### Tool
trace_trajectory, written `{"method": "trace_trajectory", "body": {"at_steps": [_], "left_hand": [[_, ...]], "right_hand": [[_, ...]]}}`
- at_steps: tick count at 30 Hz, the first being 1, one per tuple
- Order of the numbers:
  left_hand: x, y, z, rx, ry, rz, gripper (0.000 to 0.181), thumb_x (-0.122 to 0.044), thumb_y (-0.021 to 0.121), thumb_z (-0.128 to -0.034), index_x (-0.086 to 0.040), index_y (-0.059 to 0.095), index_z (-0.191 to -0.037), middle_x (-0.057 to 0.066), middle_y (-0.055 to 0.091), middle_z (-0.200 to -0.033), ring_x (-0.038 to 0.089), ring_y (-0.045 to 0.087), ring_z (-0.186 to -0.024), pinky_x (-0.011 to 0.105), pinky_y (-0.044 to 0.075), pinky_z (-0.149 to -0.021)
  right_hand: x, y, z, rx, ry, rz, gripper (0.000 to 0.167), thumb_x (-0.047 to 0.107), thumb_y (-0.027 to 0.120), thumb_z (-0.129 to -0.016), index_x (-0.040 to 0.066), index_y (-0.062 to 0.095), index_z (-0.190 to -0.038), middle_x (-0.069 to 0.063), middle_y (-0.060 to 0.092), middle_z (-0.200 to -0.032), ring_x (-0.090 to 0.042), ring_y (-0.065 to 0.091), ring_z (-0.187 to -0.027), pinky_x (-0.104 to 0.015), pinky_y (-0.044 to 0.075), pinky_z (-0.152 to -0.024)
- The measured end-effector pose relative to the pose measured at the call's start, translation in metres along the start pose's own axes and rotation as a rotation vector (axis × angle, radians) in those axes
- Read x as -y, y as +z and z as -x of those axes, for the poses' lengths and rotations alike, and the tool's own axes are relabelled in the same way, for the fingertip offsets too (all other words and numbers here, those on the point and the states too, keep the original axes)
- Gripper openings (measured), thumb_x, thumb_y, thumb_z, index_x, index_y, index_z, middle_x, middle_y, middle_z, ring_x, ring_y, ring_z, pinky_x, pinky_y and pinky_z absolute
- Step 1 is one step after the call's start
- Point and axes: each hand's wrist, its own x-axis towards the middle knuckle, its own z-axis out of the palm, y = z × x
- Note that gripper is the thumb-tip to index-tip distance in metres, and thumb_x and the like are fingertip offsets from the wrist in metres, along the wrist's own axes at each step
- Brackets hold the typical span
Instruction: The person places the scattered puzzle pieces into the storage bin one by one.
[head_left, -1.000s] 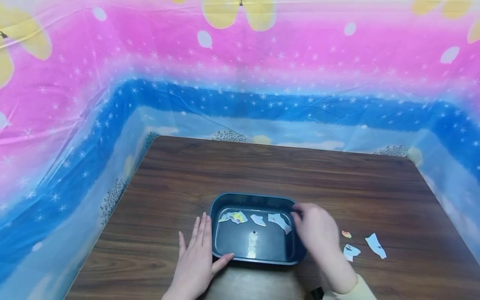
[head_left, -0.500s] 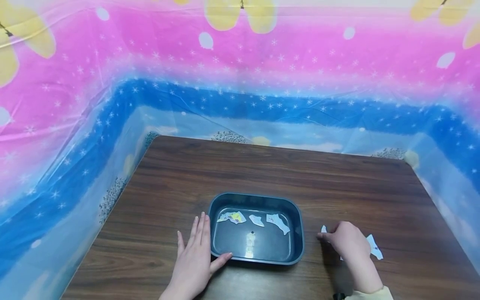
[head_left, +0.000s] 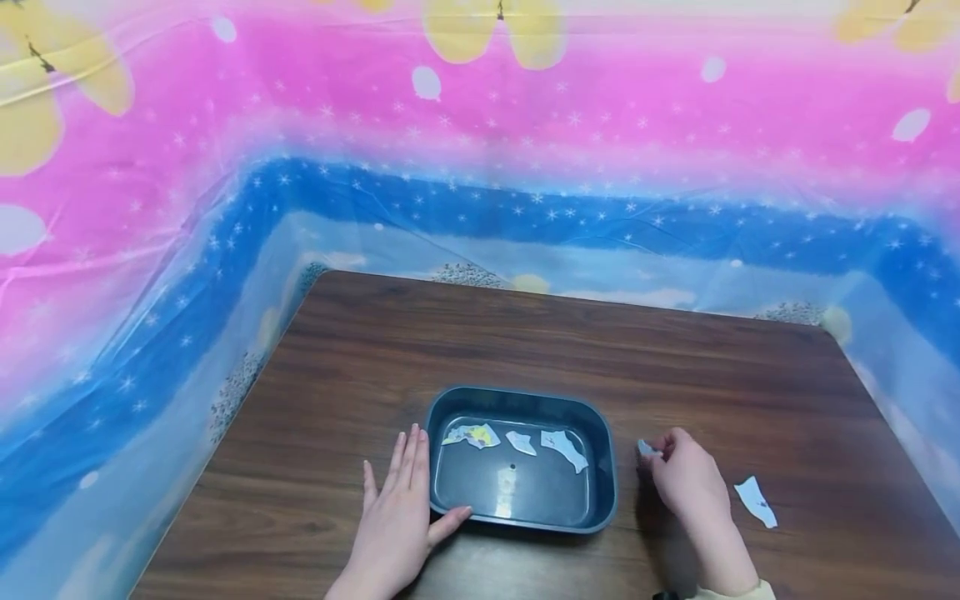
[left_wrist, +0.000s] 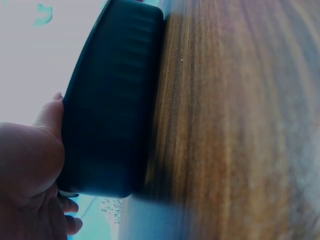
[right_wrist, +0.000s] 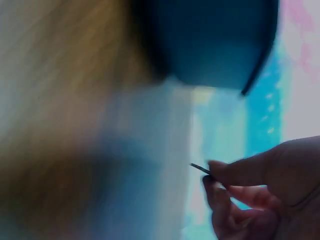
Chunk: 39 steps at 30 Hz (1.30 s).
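A dark blue-green plastic box (head_left: 512,527) stands on the table, with three torn paper scraps on its floor: a yellow-printed one (head_left: 474,435), a small pale one (head_left: 521,442) and a long pale one (head_left: 564,450). My left hand (head_left: 393,512) rests against the box's left side, fingers straight and thumb along the front edge. To the right of the box, my right hand (head_left: 690,477) pinches a pale paper scrap (head_left: 648,449) between thumb and fingertips, edge-on in the right wrist view. Another white paper scrap (head_left: 756,502) lies further right on the table.
The brown wood-grain table (head_left: 540,342) stretches behind and to both sides of the box. A pink and blue patterned cloth (head_left: 487,204) hangs round its back and sides.
My right hand moved from the box to the scraps at right, picked one up and is lifted off the table with it. The left hand stayed at the box.
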Motion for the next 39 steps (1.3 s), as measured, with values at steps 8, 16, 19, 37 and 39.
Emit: {"method": "trace_trajectory", "body": {"at_steps": [8,16,19,37,39], "left_hand": [[-0.002,0.001,-0.002,0.008,0.003,-0.001,0.109,-0.069,0.065,-0.0871,0.004,0.026,-0.158,0.021,0.023,-0.166,0.037,0.021,-0.153,0.077,0.017,-0.111],[-0.002,-0.001,-0.002,0.034,-0.001,0.0,0.107,-0.068,0.063,-0.0885,0.004,0.026,-0.158,0.021,0.023,-0.166,0.037,0.021,-0.153,0.077,0.016,-0.11],[-0.002,-0.001,-0.001,0.017,0.014,-0.012,0.107,-0.069,0.062,-0.089,0.004,0.027,-0.158,0.021,0.024,-0.165,0.037,0.022,-0.153,0.077,0.018,-0.11],[-0.002,-0.002,0.001,0.024,-0.004,0.01,0.108,-0.067,0.066,-0.0877,0.005,0.025,-0.158,0.021,0.022,-0.166,0.037,0.02,-0.153,0.077,0.015,-0.111],[-0.001,-0.003,0.001,0.016,-0.003,0.011,0.109,-0.067,0.066,-0.0874,0.005,0.025,-0.158,0.021,0.021,-0.166,0.037,0.02,-0.153,0.076,0.015,-0.111]], "right_hand": [[0.084,0.011,0.029,-0.182,-0.219,-0.134,0.011,0.017,0.073,-0.093,0.008,0.07,-0.099,-0.009,0.074,-0.093,-0.022,0.065,-0.074,-0.037,0.048,-0.062],[0.144,0.084,0.047,0.081,-0.394,-0.037,0.014,0.016,0.081,-0.086,0.018,0.068,-0.081,0.007,0.066,-0.073,-0.01,0.055,-0.062,-0.031,0.045,-0.055],[0.154,0.101,0.051,0.175,-0.433,0.003,0.018,0.017,0.083,-0.084,0.019,0.066,-0.076,0.008,0.061,-0.068,-0.01,0.054,-0.061,-0.032,0.045,-0.055],[0.128,0.049,0.048,0.116,-0.476,-0.005,0.015,0.017,0.071,-0.096,0.011,0.077,-0.108,-0.001,0.074,-0.097,-0.014,0.064,-0.08,-0.038,0.054,-0.071],[0.115,0.031,0.044,0.053,-0.437,-0.021,0.017,0.016,0.071,-0.096,0.01,0.076,-0.111,-0.002,0.074,-0.099,-0.014,0.062,-0.077,-0.036,0.052,-0.068]]}}
